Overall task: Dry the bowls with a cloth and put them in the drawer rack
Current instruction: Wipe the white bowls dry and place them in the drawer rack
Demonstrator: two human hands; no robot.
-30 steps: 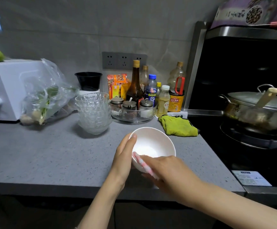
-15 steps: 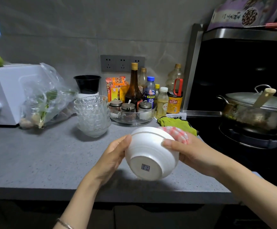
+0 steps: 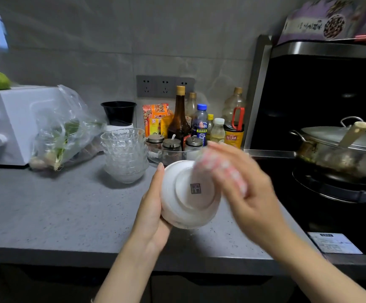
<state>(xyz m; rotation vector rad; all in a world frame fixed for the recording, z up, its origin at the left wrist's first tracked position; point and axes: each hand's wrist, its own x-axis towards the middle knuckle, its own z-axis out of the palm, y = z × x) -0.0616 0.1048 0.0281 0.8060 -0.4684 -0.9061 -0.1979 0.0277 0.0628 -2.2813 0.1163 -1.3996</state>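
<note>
Cupping the white bowl [image 3: 188, 193] in my left hand [image 3: 153, 211], fingers curled round its side, I hold it above the counter [image 3: 57, 215]; its base now faces me squarely; my blurred right hand [image 3: 252, 191] has slid the checked cloth [image 3: 221, 169] from rim onto base, grip impossible to tell.

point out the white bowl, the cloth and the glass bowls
white bowl [image 3: 186, 201], head view, its underside
cloth [image 3: 213, 162], head view, blurred upper part
glass bowls [image 3: 124, 156], head view, the stack's side
</note>
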